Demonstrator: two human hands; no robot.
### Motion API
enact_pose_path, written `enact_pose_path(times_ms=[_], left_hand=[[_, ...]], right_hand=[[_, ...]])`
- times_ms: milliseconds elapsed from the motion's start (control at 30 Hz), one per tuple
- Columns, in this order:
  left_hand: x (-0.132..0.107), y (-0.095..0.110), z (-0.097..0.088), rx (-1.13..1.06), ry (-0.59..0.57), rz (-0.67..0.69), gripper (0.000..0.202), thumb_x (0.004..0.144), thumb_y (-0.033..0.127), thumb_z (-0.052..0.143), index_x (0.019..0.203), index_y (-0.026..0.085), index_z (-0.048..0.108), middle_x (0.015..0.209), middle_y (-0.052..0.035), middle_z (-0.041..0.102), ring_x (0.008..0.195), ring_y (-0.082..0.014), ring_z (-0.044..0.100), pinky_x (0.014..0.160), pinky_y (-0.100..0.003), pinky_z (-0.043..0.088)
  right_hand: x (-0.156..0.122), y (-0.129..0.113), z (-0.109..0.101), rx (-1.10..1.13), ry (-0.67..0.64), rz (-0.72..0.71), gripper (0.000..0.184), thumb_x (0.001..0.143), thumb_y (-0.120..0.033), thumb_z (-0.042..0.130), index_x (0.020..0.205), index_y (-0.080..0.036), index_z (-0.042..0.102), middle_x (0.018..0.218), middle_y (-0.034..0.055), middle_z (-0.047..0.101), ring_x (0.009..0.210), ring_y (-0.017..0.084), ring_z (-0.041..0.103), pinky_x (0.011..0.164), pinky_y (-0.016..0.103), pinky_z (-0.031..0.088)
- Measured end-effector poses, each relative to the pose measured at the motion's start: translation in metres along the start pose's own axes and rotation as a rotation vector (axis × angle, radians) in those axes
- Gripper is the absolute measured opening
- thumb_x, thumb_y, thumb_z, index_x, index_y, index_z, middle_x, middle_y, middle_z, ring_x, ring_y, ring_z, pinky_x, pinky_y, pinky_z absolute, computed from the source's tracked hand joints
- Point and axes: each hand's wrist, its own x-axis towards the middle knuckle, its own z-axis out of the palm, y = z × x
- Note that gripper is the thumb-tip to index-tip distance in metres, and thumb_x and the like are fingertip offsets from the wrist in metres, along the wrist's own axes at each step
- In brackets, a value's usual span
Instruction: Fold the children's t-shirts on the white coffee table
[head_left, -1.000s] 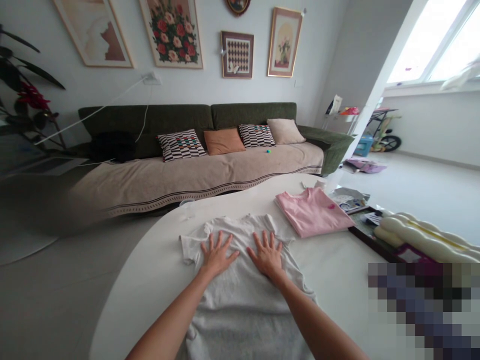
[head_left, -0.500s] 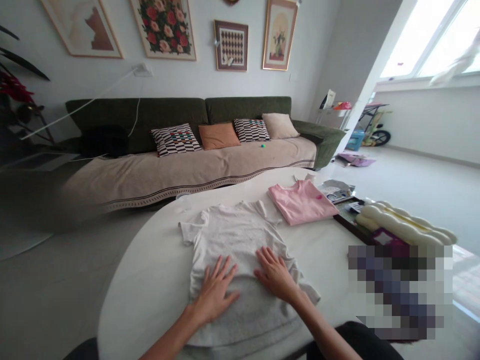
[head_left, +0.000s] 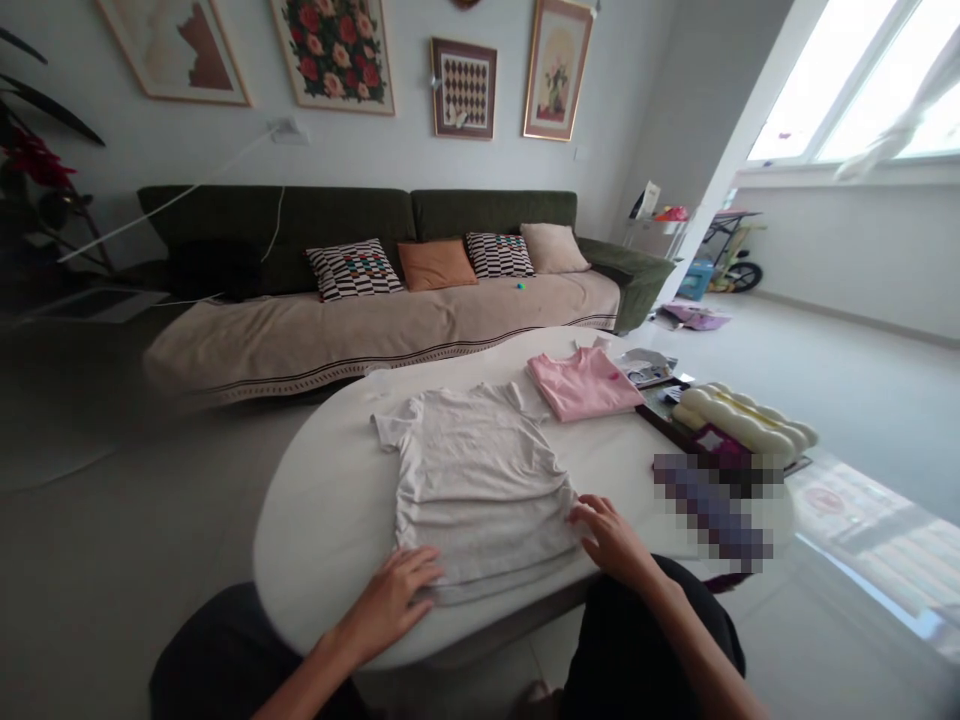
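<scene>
Living room: long green sofa (head_left: pixel 360 225) against the far wall with a beige throw and four cushions, framed pictures (head_left: pixel 334 50) above it, bright window (head_left: pixel 862 90) on the right, pale tiled floor.

White oval table (head_left: pixel 330 510) in the foreground, person seated at its near edge, dark-trousered knees showing below.

White T-shirt (head_left: pixel 476 475) lies flat on the table, roughly mid-surface. Long axis runs near-to-far: collar and both short sleeves point toward the sofa, hem at the near edge by the person. Fabric shows creases on its right side.

Folded pink shirt (head_left: pixel 577 385) sits just beyond and right of the white one, apart from it. Further right, a dark tray (head_left: pixel 660 420) with a cream wavy-edged thing (head_left: pixel 742 420) on it, and papers (head_left: pixel 645 368) behind.

Left hand (head_left: pixel 394 600): fingers loosely spread, palm down on the hem's near-left corner, holding nothing.

Right hand (head_left: pixel 611 535): fingers curled, fingertips on the hem's right corner; cannot tell whether it pinches the cloth.

Shirt body lies between and beyond the two hands.
</scene>
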Motion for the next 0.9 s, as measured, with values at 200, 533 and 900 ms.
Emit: enact_pose_path(times_ms=[200, 533, 900], left_hand=[[-0.001, -0.015, 0.01, -0.125, 0.174, 0.029, 0.024, 0.086, 0.018, 0.05, 0.101, 0.021, 0.069, 0.11, -0.006, 0.069, 0.105, -0.0186, 0.061, 0.095, -0.032, 0.047], [-0.007, -0.002, -0.022, -0.127, 0.275, 0.042, 0.025, 0.088, 0.02, 0.046, 0.097, 0.021, 0.069, 0.098, -0.0056, 0.072, 0.095, -0.0196, 0.064, 0.087, -0.031, 0.049], [-0.022, -0.01, 0.007, -0.034, 0.246, 0.072, 0.037, 0.077, 0.0, 0.044, 0.094, 0.023, 0.068, 0.111, -0.0064, 0.063, 0.108, -0.0211, 0.056, 0.095, -0.035, 0.045]], right_hand=[[-0.003, 0.004, 0.003, -0.035, -0.021, -0.077, 0.031, 0.073, -0.001, 0.048, 0.089, -0.021, 0.065, 0.097, 0.0078, 0.064, 0.097, 0.022, 0.056, 0.08, 0.031, 0.046], [-0.015, 0.007, -0.023, -0.015, 0.097, -0.081, 0.018, 0.087, -0.016, 0.038, 0.092, -0.02, 0.056, 0.106, 0.0094, 0.062, 0.101, 0.022, 0.053, 0.085, 0.034, 0.045], [-0.03, 0.014, 0.019, 0.032, 0.107, -0.012, 0.039, 0.071, -0.006, 0.04, 0.104, -0.018, 0.057, 0.119, 0.0129, 0.055, 0.106, 0.022, 0.056, 0.088, 0.032, 0.047]])
